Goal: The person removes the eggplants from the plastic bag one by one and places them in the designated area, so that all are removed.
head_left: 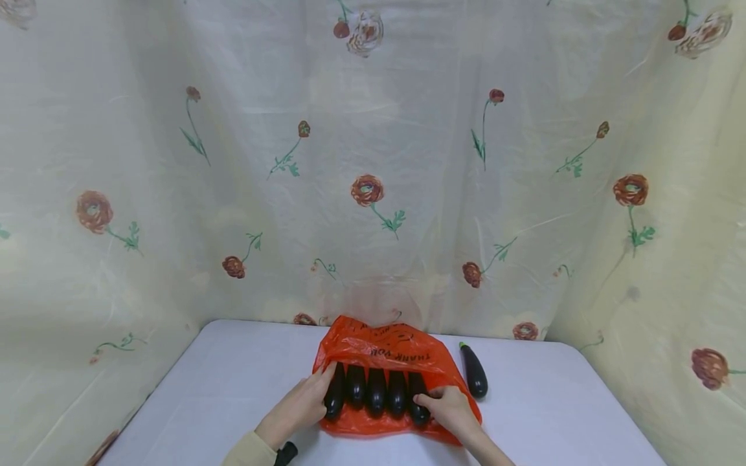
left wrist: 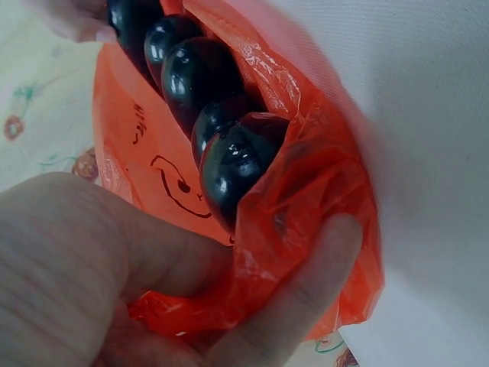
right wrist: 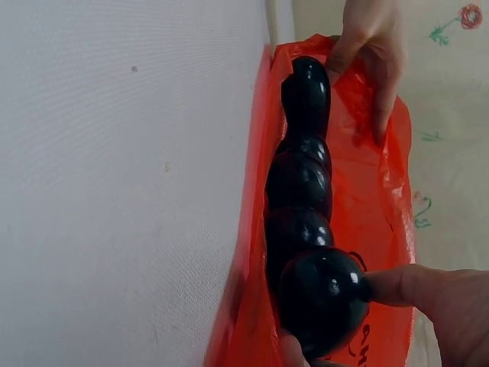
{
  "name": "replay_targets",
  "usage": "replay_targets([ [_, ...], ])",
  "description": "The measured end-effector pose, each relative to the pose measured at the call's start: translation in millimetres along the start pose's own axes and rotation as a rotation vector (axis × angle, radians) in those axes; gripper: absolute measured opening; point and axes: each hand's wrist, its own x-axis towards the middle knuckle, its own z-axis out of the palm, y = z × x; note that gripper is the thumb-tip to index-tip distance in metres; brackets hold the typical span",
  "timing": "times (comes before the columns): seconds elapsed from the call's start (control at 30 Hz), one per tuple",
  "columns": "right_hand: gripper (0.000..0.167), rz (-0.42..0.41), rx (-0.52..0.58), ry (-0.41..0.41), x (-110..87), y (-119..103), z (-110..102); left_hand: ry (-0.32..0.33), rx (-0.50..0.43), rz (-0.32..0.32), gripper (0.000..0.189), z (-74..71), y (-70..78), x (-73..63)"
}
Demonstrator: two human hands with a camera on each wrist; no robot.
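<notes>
Several dark, glossy eggplants [head_left: 377, 393] lie side by side in the mouth of a red plastic bag [head_left: 402, 353] printed with THANK YOU. My left hand [head_left: 303, 401] is at the bag's left side. In the left wrist view, its thumb and fingers [left wrist: 306, 279] pinch the bag's red film beside the nearest eggplant [left wrist: 241, 164]. At the row's right end, my right hand [head_left: 450, 409] grips the rightmost eggplant [right wrist: 325, 298] between thumb and fingers. The upper ends of the eggplants are hidden under the bag's film.
One more eggplant [head_left: 474, 372], with a green stem end, lies on the white table [head_left: 542, 408] right of the bag. A flower-printed curtain [head_left: 419, 162] hangs behind the table and along both sides. A small black object [head_left: 286, 453] shows beside the left sleeve.
</notes>
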Motion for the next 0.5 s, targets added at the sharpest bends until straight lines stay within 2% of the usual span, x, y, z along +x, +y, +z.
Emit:
replay_targets([
  [0.27, 0.047, 0.000, 0.011, 0.000, -6.1, -1.9, -4.2, -0.010, -0.001, -0.028, 0.075, 1.0, -0.3, 1.5],
  [0.5, 0.044, -0.012, 0.055, -0.015, -12.6, -3.6, -9.4, -0.012, -0.007, -0.032, 0.074, 1.7, 0.3, 2.0],
])
